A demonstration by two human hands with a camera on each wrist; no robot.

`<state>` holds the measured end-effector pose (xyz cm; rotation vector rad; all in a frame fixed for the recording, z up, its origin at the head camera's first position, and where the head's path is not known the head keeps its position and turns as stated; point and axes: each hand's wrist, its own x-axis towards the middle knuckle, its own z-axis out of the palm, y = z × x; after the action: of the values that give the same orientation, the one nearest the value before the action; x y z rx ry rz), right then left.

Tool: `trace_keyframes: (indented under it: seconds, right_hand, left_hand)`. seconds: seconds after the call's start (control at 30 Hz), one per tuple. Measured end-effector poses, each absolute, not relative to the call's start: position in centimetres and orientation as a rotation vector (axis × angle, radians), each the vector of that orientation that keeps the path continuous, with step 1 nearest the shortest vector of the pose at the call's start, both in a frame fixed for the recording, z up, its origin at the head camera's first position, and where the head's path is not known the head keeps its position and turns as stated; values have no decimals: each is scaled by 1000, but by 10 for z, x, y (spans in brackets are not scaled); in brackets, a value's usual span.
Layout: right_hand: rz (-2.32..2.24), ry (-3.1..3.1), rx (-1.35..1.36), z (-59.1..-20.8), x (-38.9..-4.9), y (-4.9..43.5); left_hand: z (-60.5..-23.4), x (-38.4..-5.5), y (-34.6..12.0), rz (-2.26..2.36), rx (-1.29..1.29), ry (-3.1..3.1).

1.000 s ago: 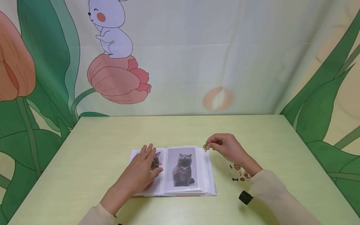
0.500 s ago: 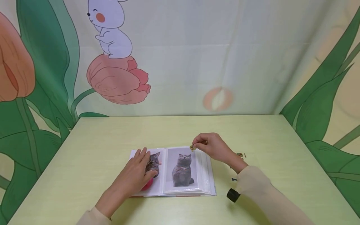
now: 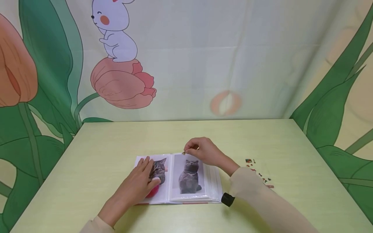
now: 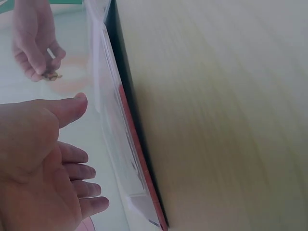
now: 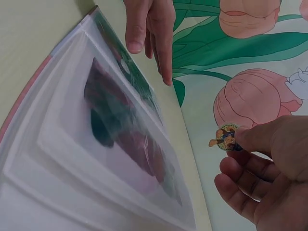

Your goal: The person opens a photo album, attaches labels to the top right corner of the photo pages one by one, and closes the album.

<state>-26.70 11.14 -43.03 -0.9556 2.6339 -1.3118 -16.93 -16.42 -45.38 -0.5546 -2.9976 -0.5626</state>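
Observation:
A photo album [image 3: 215, 189] lies spread on the table. Its right page shows a photo of a grey cat [image 3: 189, 178], its left page a tabby cat [image 3: 158, 170] with a round pink patch below. My left hand [image 3: 137, 181] is over the left page, fingers straight, partly covering that picture; the left wrist view shows its palm [image 4: 43, 163] side-on. Thumb and forefinger of my right hand [image 3: 205, 151] pinch a small round sticker [image 5: 226, 138] with a cartoon figure and a yellowish rim. In the head view this hand hangs by the top edge of the right page.
Several small colourful stickers [image 3: 248, 160] lie scattered on the table [image 3: 96, 155] right of the album, some behind the right sleeve [image 3: 256, 191]. A black cylinder [image 3: 228, 199] sits at the right wrist. Behind the table hangs a printed curtain [image 3: 186, 64] with tulips and a rabbit.
My right hand has moved left with the sticker, from beside the album's top right corner to above the right page. My left hand has slid slightly left and down, uncovering more of the tabby picture.

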Motion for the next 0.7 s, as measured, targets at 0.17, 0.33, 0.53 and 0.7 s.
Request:
trace_keyframes:
  seconds: [0.17, 0.33, 0.53, 0.7]
  right_hand:
    - [-1281, 2635, -985, -428, -270, 98]
    - [-1264, 2645, -1012, -427, -272, 87]
    - [-1269, 2624, -1043, -431, -276, 77]
    - [-1295, 2607, -1053, -434, -280, 70]
  left_hand:
    - [-456, -171, -165, -561, -536, -3018]
    - [-456, -173, -165, -564, -529, -3042]
    - [-457, -175, -165, -570, -513, -3063]
    - [-458, -176, -165, -574, -514, -3071]
